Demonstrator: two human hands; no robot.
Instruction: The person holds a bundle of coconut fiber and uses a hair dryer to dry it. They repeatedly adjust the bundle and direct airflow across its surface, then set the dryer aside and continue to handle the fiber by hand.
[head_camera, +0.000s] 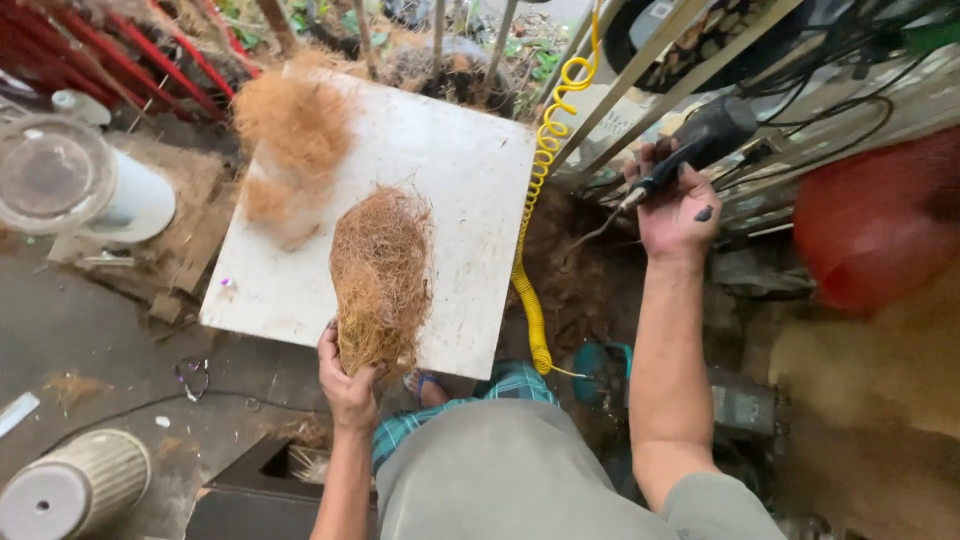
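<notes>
1. Brown coconut-fibre bundle (381, 275), oval and matted, lies on the white square board (440, 170); the left hand (348, 385) is closed on its near end, pinning it.
2. The right hand (678, 205) is clamped round a black pneumatic tool (700, 140) off to the right of the board, fed by a yellow coiled hose (533, 215).
3. Step in hand, as I judge it: shaping the bundle; next calls for bringing the tool over it while the hold stays firm.
4. Loose paler fibre (290, 135) sits at the board's far corner.

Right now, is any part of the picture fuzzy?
In the head view the red round thing at the right is smeared and blurry; the fibre bundle in the left hand looks sharp; light is soft, without hard shadows.
</notes>
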